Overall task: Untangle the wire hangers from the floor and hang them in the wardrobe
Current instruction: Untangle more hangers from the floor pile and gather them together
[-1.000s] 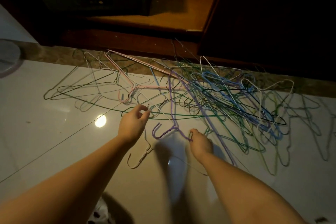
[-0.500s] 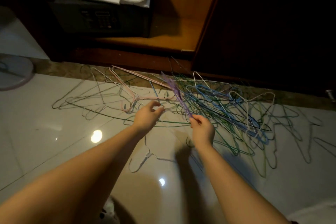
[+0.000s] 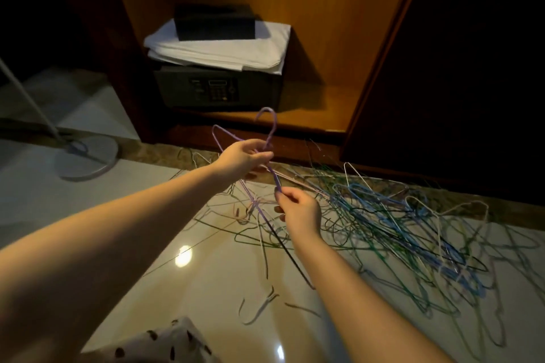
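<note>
both hands [image 3: 244, 156] [image 3: 299, 211] raised, gripping purple hanger [image 3: 272, 127]

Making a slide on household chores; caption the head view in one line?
Left hand and right hand hold a purple wire hanger above a tangled pile of coloured wire hangers.

Left hand [image 3: 241, 158], right hand [image 3: 299, 212] bare, forearms [image 3: 103, 244] bare; pale dark-spotted garment [image 3: 159, 345] at bottom edge.
</note>
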Action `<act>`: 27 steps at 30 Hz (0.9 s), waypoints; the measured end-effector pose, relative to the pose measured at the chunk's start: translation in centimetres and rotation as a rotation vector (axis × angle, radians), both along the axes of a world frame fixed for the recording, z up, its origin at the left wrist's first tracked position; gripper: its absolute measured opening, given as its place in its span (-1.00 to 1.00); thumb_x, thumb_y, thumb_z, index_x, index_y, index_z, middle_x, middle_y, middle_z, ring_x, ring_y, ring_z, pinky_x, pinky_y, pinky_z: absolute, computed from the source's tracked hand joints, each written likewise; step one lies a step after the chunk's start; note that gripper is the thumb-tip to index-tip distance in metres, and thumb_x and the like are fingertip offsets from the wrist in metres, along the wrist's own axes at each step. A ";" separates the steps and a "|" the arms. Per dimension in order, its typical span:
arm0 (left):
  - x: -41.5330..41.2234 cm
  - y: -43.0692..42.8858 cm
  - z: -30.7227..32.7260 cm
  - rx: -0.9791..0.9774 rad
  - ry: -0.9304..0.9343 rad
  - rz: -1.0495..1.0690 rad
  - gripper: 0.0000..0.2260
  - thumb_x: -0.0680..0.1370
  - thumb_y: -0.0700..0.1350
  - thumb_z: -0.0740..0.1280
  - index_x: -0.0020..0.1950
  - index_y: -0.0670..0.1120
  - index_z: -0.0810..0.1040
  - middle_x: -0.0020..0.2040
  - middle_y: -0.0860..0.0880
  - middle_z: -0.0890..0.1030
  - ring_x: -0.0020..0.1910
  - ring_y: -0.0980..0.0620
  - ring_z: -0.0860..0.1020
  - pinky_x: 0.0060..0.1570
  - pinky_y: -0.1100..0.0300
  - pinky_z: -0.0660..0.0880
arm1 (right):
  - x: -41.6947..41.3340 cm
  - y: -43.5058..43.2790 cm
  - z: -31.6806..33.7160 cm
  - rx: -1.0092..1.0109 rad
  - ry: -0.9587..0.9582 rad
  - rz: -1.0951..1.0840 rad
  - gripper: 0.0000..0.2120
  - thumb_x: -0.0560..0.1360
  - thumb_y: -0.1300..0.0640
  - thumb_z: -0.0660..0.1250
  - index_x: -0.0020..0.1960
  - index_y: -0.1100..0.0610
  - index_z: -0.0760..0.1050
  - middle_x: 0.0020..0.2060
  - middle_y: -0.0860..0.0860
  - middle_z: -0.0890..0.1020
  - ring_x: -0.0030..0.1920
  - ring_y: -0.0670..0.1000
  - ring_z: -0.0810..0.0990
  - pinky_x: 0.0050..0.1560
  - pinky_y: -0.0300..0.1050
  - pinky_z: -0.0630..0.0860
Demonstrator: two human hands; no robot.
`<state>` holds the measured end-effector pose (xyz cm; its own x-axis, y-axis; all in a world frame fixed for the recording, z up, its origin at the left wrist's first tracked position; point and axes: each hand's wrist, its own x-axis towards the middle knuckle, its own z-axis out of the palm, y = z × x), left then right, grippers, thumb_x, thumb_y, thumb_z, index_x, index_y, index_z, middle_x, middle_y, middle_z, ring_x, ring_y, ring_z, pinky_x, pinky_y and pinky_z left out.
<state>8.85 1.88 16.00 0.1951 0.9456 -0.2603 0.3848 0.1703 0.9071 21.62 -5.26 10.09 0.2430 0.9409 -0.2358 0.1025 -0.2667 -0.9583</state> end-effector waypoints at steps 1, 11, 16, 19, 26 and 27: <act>-0.1 0.0 -0.5 -0.018 -0.027 0.014 -0.80 0.56 -0.13 0.27 0.18 -0.06 0.51 -0.02 -0.09 0.58 -0.06 -0.01 0.59 -0.01 0.09 0.54 | -0.3 0.2 -0.3 -0.010 0.007 0.022 -0.89 0.53 0.18 0.29 -0.02 0.02 0.57 -0.25 -0.10 0.60 -0.22 -0.07 0.58 -0.22 -0.24 0.50; -2.8 4.4 -6.0 -0.058 -0.106 0.212 -0.79 0.60 -0.26 0.14 -0.15 -0.06 0.50 -0.23 -0.06 0.53 -0.29 0.05 0.54 -0.32 0.20 0.54 | 1.5 3.4 -7.9 -0.232 0.045 0.100 -0.77 0.60 0.00 0.14 -0.06 0.07 0.53 -0.30 -0.04 0.51 -0.35 -0.06 0.44 -0.38 -0.21 0.39; -6.3 4.7 -10.7 -0.090 -0.196 0.468 -0.79 0.61 -0.31 0.06 -0.05 -0.11 0.45 -0.27 -0.04 0.45 -0.36 0.09 0.43 -0.38 0.27 0.44 | 3.0 6.8 -11.9 -0.438 -0.197 0.184 -0.79 0.59 0.02 0.15 0.04 0.09 0.50 -0.12 0.05 0.55 -0.22 0.02 0.48 -0.16 -0.10 0.43; -7.8 3.8 -13.1 -0.125 -0.175 0.526 -0.80 0.62 -0.29 0.05 0.08 -0.17 0.45 -0.22 -0.04 0.46 -0.31 0.09 0.44 -0.41 0.36 0.46 | 2.6 8.6 -13.8 -0.444 -0.488 0.371 -0.71 0.59 0.01 0.12 0.19 0.04 0.52 0.06 0.09 0.60 0.00 0.13 0.55 0.01 -0.07 0.45; -9.4 3.4 -15.8 -0.200 -0.145 0.508 -0.80 0.63 -0.23 0.06 0.11 -0.17 0.45 -0.18 -0.06 0.50 -0.28 0.08 0.49 -0.34 0.34 0.48 | -0.7 11.8 -16.4 -0.455 -0.697 0.605 -0.65 0.57 0.06 0.13 0.34 0.03 0.41 0.32 0.06 0.46 0.27 0.14 0.44 0.23 -0.10 0.38; -9.5 3.5 -15.9 -0.191 -0.120 0.488 -0.80 0.63 -0.22 0.06 0.10 -0.15 0.46 -0.17 -0.07 0.50 -0.27 0.07 0.49 -0.30 0.30 0.47 | -1.1 12.3 -16.9 -0.449 -0.716 0.620 -0.64 0.57 0.07 0.13 0.35 0.04 0.39 0.35 0.06 0.42 0.30 0.14 0.41 0.26 -0.11 0.35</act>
